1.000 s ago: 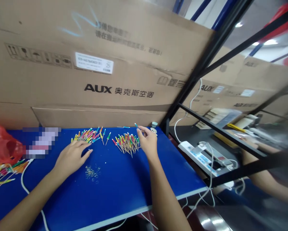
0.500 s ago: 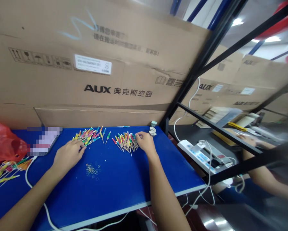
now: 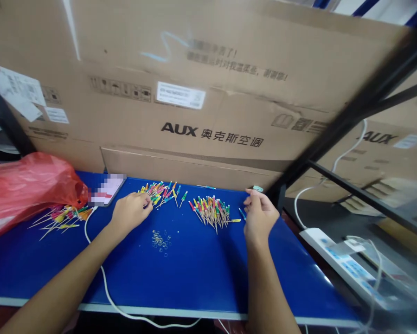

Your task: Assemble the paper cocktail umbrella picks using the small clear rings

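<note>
Blue surface (image 3: 194, 278): clear rubber bands (image 3: 160, 240), loose. L hand (image 3: 131, 213): grip curled at L pick pile (image 3: 159, 194), pinch unclear. R hand (image 3: 260, 215): grip spread, empty, near R pick pile (image 3: 210, 213). Risk: careless knock scatters picks; sharp tips prick.
</note>
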Motion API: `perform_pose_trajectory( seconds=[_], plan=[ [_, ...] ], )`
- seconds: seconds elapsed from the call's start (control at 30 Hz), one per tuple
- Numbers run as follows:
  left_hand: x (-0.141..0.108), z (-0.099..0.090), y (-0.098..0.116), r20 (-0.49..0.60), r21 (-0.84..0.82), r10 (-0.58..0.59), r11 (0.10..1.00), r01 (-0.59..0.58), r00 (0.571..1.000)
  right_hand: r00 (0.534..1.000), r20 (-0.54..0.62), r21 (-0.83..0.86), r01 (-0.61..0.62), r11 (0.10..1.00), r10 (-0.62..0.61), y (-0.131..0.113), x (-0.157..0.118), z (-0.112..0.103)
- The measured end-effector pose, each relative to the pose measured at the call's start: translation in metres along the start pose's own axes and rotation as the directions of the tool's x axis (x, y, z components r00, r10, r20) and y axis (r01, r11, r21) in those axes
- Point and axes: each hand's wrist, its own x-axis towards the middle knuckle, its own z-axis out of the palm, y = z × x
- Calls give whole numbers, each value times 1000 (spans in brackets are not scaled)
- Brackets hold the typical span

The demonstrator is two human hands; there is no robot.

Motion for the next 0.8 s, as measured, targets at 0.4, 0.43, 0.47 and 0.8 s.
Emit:
perform_pose_trajectory(
  seconds=[0.4,0.43,0.47,0.8],
  plan=[
    [-17,25,43,95,-907,-46,407,105,994,651,746,86,-307,948,143,-39,-95,66],
    [-19,26,46,112,-914,-27,389,113,993,625,770,81,-290,954,125,-39,-100,68],
    [-21,26,49,124,-921,-7,371,117,992,617,778,76,-278,957,118,-39,-103,69],
    [-28,18,55,181,-885,110,451,114,977,640,765,79,-210,974,76,-35,-99,64]
  ],
)
